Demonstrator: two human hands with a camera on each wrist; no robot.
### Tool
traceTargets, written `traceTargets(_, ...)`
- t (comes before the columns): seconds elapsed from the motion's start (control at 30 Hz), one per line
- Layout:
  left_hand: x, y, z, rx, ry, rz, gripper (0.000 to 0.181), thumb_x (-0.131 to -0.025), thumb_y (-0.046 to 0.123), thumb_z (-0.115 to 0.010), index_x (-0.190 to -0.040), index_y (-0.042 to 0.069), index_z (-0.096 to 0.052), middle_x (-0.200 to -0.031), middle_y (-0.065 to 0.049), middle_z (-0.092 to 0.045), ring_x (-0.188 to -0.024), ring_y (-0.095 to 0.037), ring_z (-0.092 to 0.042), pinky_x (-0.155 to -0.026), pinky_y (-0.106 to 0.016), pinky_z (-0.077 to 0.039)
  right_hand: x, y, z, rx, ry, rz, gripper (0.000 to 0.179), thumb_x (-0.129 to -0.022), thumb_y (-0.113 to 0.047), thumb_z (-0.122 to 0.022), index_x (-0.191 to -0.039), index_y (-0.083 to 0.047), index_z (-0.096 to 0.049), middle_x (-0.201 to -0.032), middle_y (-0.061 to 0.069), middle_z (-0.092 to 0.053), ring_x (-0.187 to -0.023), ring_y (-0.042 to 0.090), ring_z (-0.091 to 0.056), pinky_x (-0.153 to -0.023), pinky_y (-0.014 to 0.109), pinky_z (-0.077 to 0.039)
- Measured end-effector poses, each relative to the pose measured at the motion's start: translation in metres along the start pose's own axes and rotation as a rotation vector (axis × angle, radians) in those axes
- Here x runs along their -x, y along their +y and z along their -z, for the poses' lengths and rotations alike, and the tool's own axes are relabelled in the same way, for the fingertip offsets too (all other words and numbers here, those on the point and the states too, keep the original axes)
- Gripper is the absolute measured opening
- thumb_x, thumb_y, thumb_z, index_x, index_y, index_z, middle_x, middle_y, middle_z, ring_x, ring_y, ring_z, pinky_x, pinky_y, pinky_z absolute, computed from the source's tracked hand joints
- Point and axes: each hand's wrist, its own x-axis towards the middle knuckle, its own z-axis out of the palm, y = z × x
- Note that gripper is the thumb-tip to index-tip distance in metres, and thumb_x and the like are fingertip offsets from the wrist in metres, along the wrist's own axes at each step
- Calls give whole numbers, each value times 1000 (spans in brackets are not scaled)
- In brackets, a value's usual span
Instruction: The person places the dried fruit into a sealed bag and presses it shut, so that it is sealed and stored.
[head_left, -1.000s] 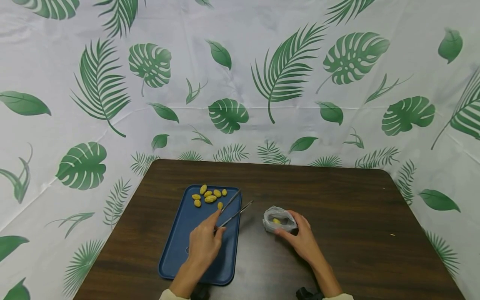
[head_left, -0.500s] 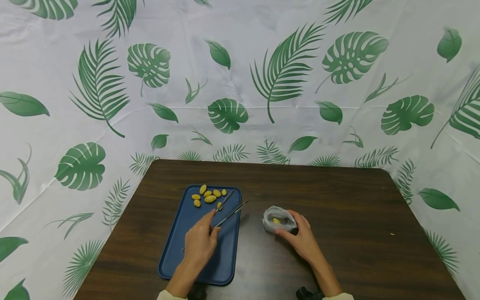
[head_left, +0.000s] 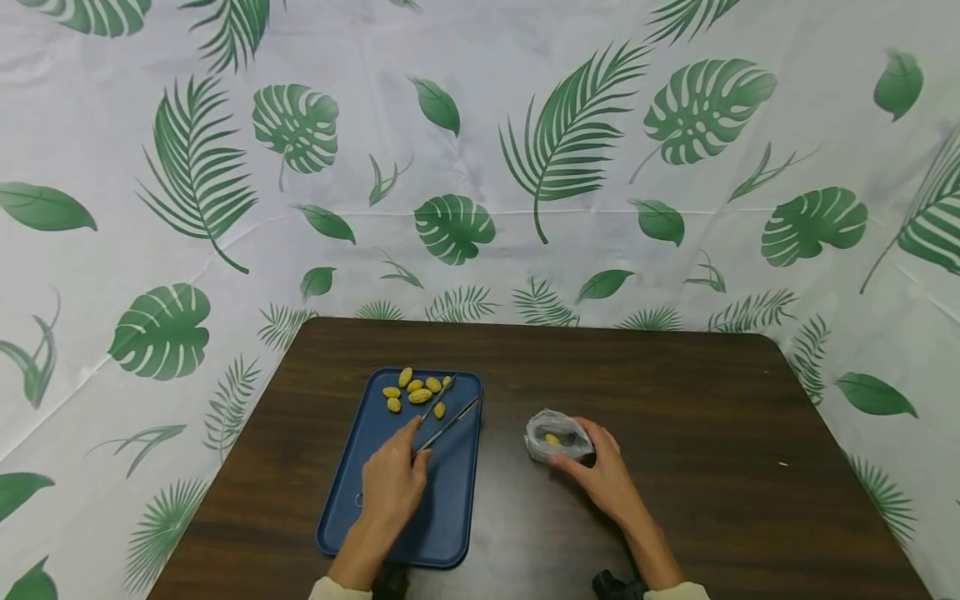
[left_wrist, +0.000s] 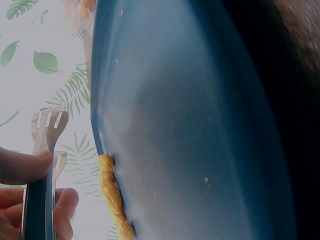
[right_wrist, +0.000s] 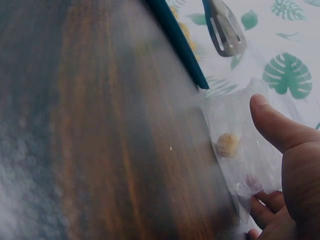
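Observation:
My left hand [head_left: 392, 483] grips a pair of metal tongs [head_left: 452, 423] over the tray, the two arms spread apart with nothing pinched between them. In the left wrist view, fork-like prongs tip the tongs [left_wrist: 50, 122]. Several small yellow oval pieces [head_left: 420, 396] lie near the far end of the blue tray [head_left: 442, 533]; the tong tips overlap some of them in the head view. To the right, my right hand [head_left: 611, 479] holds a clear plastic bag [head_left: 536, 442] by its side, mouth up. One yellow piece [right_wrist: 228, 145] shows inside the bag.
A dark wooden table [head_left: 712, 433] carries the tray and the bag. Behind it hangs a white cloth [head_left: 480, 125] with green leaf prints. A small pale scrap [head_left: 783, 464] lies on the table at right. Tiny yellow crumbs [left_wrist: 206, 179] dot the tray.
My left hand has drifted left with the open tongs, whose tips passed from beyond the tray's right edge to over the tray. My right hand and the bag have stayed put.

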Motion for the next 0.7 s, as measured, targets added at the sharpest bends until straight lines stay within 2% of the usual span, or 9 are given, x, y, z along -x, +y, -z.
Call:
traceTargets(0.3, -1, -6, -1, 9, 0, 42, 48, -85, 11, -83, -131, 5, -69, -85, -9, -75, -59, -14, -59, -52, -36, -46, 0, -1, 1, 15, 14, 11, 78, -85, -44, -83, -149, -15, -49, -150, 16, -52, -144, 40, -35, -110, 67, -33)
traceTargets(0.5, -2, -9, -1, -6, -14, 58, 46, -87, 11, -82, -131, 5, -69, -90, -12, -77, -59, -15, -59, -53, -38, -47, 0, -1, 1, 9, 13, 6, 78, -84, -45, -84, -148, -17, -50, -150, 14, -53, -145, 39, -35, -111, 67, -33)
traceTargets(0.63, -3, -10, -1, -12, -26, 63, 46, -87, 10, -81, -131, 5, -69, -94, -13, -78, -62, -21, -64, -55, -42, -51, 0, -1, 0, 10, 8, 3, 78, -84, -46, -84, -149, -17, -50, -150, 13, -52, -146, 39, -34, -111, 67, -33)
traceTargets(0.7, -3, -10, -2, -16, -28, 62, 45, -88, 10, -81, -131, 5, -69, -102, -15, -78, -69, -27, -70, -58, -47, -54, 0, -1, 0, 10, 6, 1, 79, -84, -46, -84, -149, -18, -49, -151, 13, -52, -146, 39, -34, -111, 68, -33)
